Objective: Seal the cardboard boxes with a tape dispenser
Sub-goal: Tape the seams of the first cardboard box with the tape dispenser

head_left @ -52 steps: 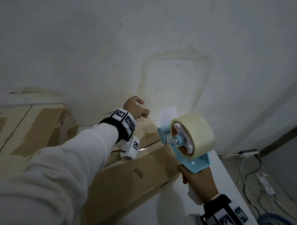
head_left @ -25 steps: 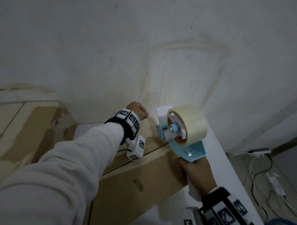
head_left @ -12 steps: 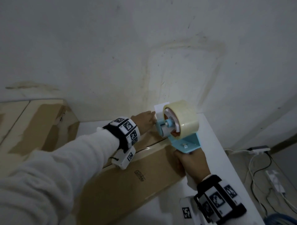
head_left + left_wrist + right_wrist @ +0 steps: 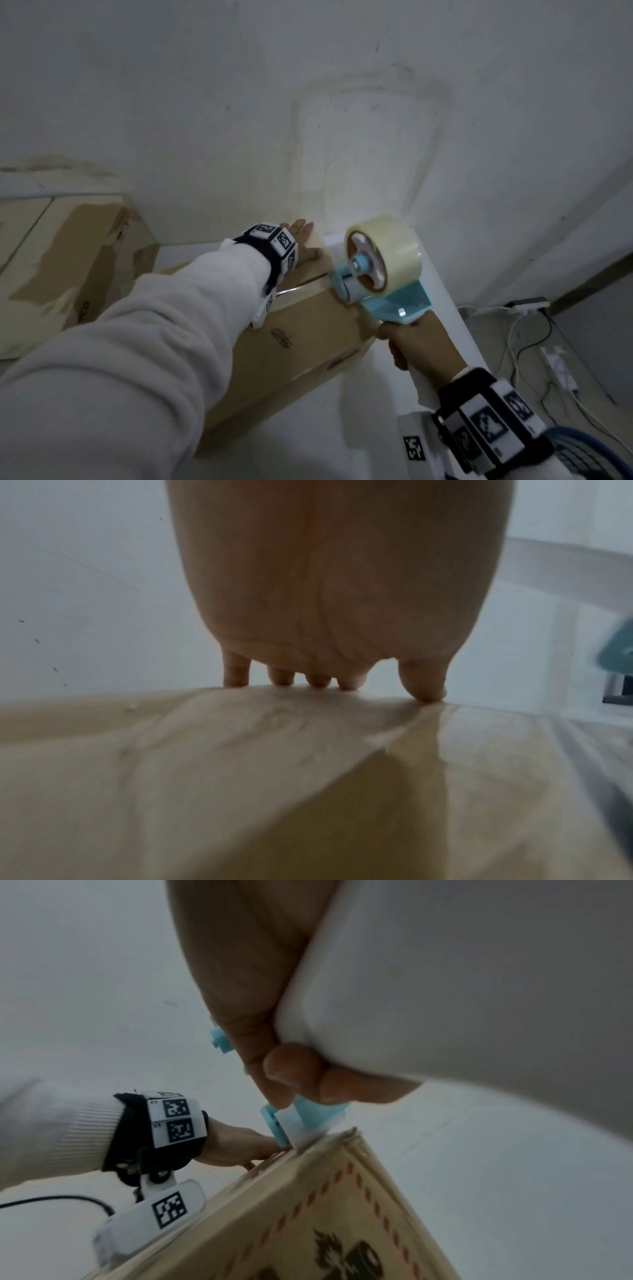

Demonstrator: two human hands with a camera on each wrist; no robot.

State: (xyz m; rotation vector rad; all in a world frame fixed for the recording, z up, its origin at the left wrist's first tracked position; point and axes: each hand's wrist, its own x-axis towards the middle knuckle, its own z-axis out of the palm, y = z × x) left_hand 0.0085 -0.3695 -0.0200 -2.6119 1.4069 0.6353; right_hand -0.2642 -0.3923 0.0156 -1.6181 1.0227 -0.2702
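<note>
A brown cardboard box lies on the white table, with a seam along its top. My left hand lies on the box's far end. The left wrist view shows the palm over the box top, fingertips touching near its far edge. My right hand grips the white handle of a blue tape dispenser that carries a clear tape roll. The dispenser's front end touches the box's far right edge, right beside the left hand.
A second cardboard box with torn tape patches stands at the left against the stained wall. The table edge runs along the right. Beyond it, a power strip and cables lie on the floor.
The right hand brought the dispenser down from above the box onto its far right edge. The left hand, loosely curled before, has settled flat on the box's far end.
</note>
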